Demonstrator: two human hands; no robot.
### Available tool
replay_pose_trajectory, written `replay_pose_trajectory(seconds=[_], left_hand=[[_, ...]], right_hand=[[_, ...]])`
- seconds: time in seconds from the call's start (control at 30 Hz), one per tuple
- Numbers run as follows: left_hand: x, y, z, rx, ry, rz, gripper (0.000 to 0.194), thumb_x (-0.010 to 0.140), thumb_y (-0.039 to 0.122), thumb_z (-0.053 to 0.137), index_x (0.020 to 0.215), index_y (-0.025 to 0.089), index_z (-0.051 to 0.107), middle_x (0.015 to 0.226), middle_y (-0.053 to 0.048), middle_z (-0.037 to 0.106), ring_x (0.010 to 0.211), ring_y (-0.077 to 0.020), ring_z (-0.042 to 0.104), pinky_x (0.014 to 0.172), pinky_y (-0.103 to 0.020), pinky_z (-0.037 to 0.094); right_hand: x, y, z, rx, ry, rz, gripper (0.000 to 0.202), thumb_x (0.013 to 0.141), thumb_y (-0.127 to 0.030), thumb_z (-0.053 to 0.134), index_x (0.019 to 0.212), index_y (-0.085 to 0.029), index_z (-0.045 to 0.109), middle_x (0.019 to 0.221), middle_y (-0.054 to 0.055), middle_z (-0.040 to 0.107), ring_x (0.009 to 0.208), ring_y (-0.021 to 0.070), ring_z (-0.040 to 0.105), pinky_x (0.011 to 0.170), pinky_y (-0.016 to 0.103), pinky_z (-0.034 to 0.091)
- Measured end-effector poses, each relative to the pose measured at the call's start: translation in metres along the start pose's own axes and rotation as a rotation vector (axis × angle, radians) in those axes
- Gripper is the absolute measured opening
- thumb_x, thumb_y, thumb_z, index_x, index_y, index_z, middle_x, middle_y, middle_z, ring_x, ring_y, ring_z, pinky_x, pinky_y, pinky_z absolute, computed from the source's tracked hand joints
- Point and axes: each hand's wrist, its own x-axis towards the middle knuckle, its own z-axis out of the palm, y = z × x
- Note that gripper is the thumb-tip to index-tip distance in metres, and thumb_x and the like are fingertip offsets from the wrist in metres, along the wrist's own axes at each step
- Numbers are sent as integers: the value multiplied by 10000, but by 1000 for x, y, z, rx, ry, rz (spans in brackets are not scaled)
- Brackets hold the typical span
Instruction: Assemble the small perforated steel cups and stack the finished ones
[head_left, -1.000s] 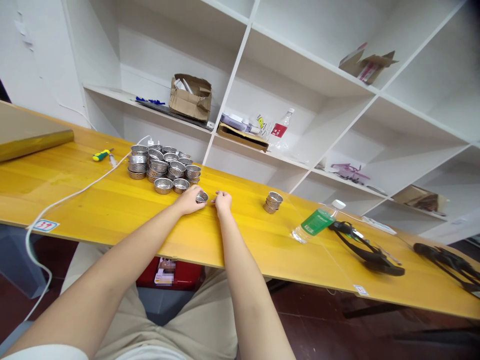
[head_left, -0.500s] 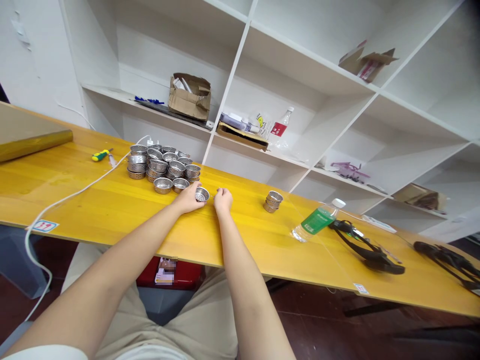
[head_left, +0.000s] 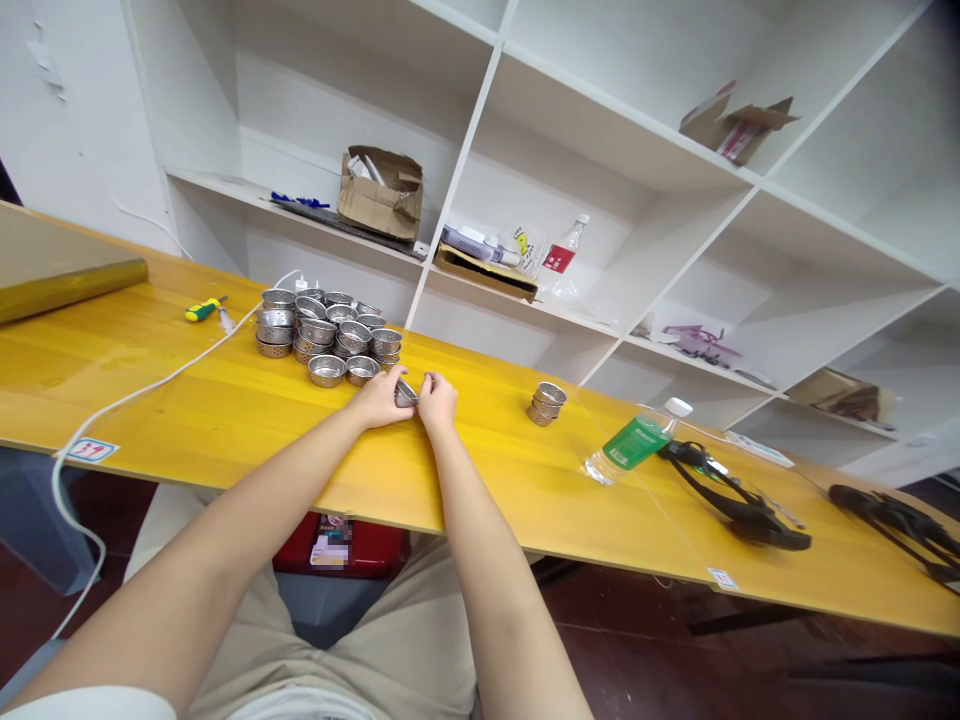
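Beside the cluster of perforated silver metal cups [head_left: 317,333], at its near right, the left hand [head_left: 373,402] is clamped on a single round metal cup [head_left: 406,396], now tilted more than before. The right hand [head_left: 437,402] has closed in, fingertips together; any item between them cannot be determined. The tilt probably gives those fingertips better access. Well right of the cluster are a clear, green-labelled plastic bottle [head_left: 634,441] and, farther back, a short silver cup stack [head_left: 546,404].
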Motion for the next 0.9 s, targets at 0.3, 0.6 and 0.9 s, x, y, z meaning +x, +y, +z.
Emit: replay_pose_trajectory(seconds=[0.3, 0.6, 0.9], left_hand=[[1, -3, 1, 12, 31, 16, 778, 680, 400, 756, 1374, 173, 488, 1276, -156, 631, 1200, -352, 611, 1053, -459, 495], [1, -4, 1, 31, 17, 47, 742, 700, 361, 748, 1370, 178, 486, 1314, -145, 623, 1223, -342, 578, 1065, -449, 484], [1, -8, 3, 16, -3, 43, 761, 703, 364, 760, 1390, 204, 475, 1306, -130, 623, 1229, -344, 575, 1076, -465, 475]], right_hand=[[-1, -3, 0, 32, -33, -75, 311, 1005, -221, 501, 1156, -182, 770, 1168, 108, 777, 1082, 234, 724, 1001, 326, 500], [-1, -1, 0, 11, -24, -94, 318, 1007, -210, 501, 1177, -187, 769, 1187, 103, 773, 1102, 225, 723, 1023, 317, 493], [-2, -1, -2, -53, -66, -147, 335, 1002, -216, 490, 1181, -203, 773, 1178, 105, 775, 1075, 228, 728, 1014, 322, 495]])
